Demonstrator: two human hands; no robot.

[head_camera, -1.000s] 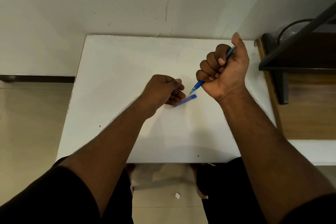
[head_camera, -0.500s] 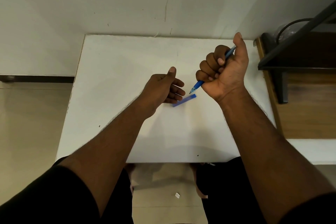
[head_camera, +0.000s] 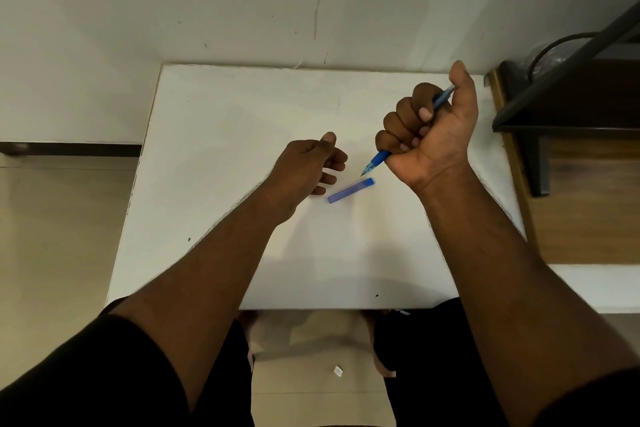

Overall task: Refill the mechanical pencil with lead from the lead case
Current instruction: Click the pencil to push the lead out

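White table (head_camera: 214, 135): left hand (head_camera: 304, 166) now loosely open, off lead case (head_camera: 351, 190); right hand (head_camera: 433, 135) fisted around pencil (head_camera: 377, 160).

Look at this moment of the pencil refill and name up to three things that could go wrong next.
1. The right hand grips the mechanical pencil in a full fist, tip down; that coarse grip may make feeding thin lead awkward.
2. The lead case lies loose on the white table, touched by neither hand; the pencil tip hovers close and could knock it.
3. The left hand holds nothing visible, so the case seems unsteadied.
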